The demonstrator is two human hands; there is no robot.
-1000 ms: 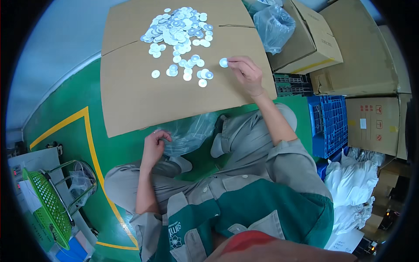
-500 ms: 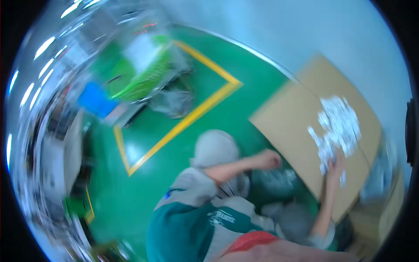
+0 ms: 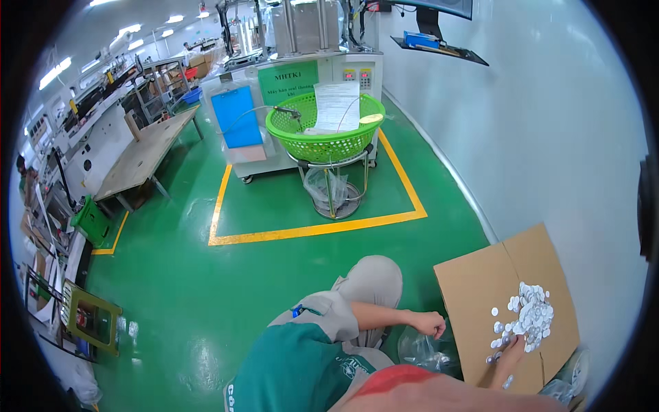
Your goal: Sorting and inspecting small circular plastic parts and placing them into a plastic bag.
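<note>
At the lower right of the frame lay a flat sheet of brown corrugated cardboard (image 3: 480, 302) on the green floor (image 3: 206, 288), with a heap of small round silvery-white discs (image 3: 532, 312) on its right half and a few loose ones scattered to the heap's lower left. The right hand (image 3: 511, 349) rested on the cardboard just below the heap, fingertips touching the loose discs; whether it pinched one could not be told. The left hand (image 3: 431, 323) sat left of the cardboard's edge, curled into a fist on the rim of a crumpled clear plastic bag (image 3: 422, 350) that lay just beside the sheet. The two hands were apart, with the cardboard's left part between them. The person's bent knee in grey trousers (image 3: 371, 278) rose just left of the left hand.

In the upper middle, well apart from the hands, a round green plastic mesh basket (image 3: 326, 130) sat on a metal stand inside a yellow line (image 3: 316, 228) painted on the floor, with a white paper sheet (image 3: 336, 104) leaning in it. A wooden bench (image 3: 141, 158) stood at the upper left.
</note>
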